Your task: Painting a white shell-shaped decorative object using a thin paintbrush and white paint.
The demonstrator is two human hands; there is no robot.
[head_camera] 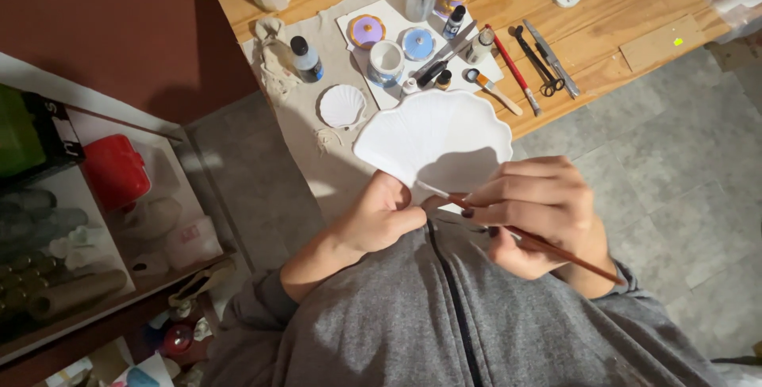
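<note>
My left hand (pixel 379 216) grips the narrow base of a large white shell-shaped dish (pixel 432 137), holding it up in front of my grey top. My right hand (pixel 533 211) holds a thin brown-handled paintbrush (pixel 556 249), its tip at the dish's lower edge close to my left thumb. A smaller white shell piece (pixel 341 106) lies on a grey cloth (pixel 305 117) on the wooden table (pixel 627 6).
On a white tile (pixel 381 18) stand small paint pots, little bottles and a cup. Brushes, a red-handled tool and scissors (pixel 540 61) lie to its right. A dark-capped bottle (pixel 305 59) stands on the cloth. Shelves with a red box (pixel 115 171) are at left. Grey tiled floor lies below.
</note>
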